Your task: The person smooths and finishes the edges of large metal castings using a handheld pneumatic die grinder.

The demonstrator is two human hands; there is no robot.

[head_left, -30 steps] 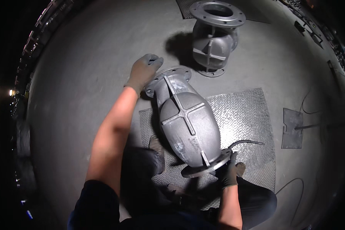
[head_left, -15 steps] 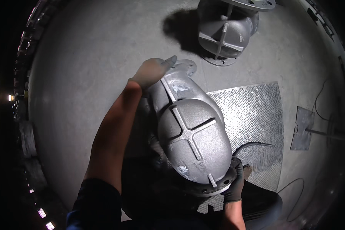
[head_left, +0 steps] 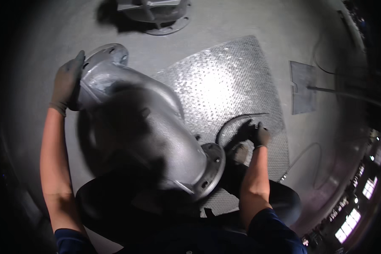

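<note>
A large grey cast valve body lies in front of me, a round flange at each end and part of its middle in deep shadow. My left hand, gloved, grips the rim of its far-left flange. The near-right flange has bolt holes and no hand on it. Beyond it, my gloved right hand is over the mat, apart from the casting. Its fingers are partly out and nothing shows in them. A dark curved hose lies just left of that hand.
Under the casting's right side is a shiny textured metallic mat. A second grey casting stands on the floor at the far side. To the right lie a flat grey plate with a rod and a thin cable.
My right hand has let go of the near flange and moved right over the mat. The casting has turned, its ribbed dome no longer facing up. The whole view has shifted.
</note>
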